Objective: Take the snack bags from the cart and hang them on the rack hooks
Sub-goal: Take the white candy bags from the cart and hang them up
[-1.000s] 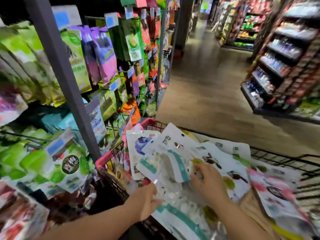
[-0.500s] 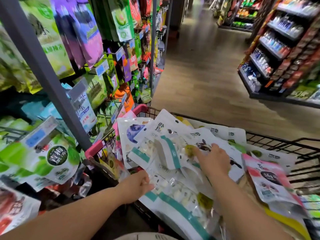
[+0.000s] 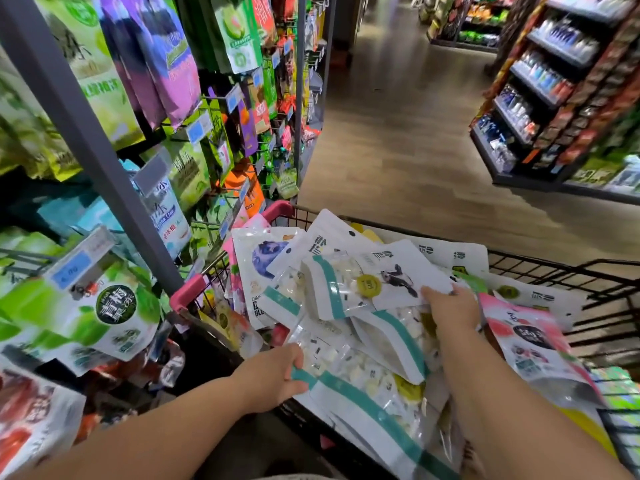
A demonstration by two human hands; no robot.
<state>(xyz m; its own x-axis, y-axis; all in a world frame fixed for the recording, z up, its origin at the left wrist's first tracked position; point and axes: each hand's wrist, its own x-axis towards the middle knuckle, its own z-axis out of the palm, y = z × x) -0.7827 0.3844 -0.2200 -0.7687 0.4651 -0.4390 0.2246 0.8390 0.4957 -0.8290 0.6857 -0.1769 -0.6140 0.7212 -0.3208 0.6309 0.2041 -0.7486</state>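
— Where do we find the snack bags (image 3: 363,327)?

— Heaped in the cart (image 3: 554,268), a black wire basket with pink corner guards, standing just beside the rack (image 3: 104,150). They lie flat, overlapping one another.

— How do they look to us?

— Most of the near ones are clear pouches with a teal stripe. Pale chunks show through, and some carry a round yellow-green sticker. One teal-striped pouch (image 3: 374,403) lies closest to us, over the cart's near edge. Farther in sits a white pouch (image 3: 398,271) printed with a dark animal figure (too blurred for us to name). A blueberry pouch (image 3: 266,261) lies toward the rack side, and a pink pouch (image 3: 530,337) is on the right.

— And our hands?

— Our left hand (image 3: 277,379) pinches the corner of the teal-striped pouch, with fingers and thumb closed on it. Our right hand (image 3: 450,306) rests on the pile, back upward. Its fingers curl round the edge of the white pouch, and the thumb is hidden beneath.

— The rack itself?

— We see a grey upright and hooks crowded with hanging packs. A green pack (image 3: 114,306) hangs low near us, purple packs (image 3: 166,64) hang higher, and blue price tags (image 3: 199,128) sit on the hook ends.
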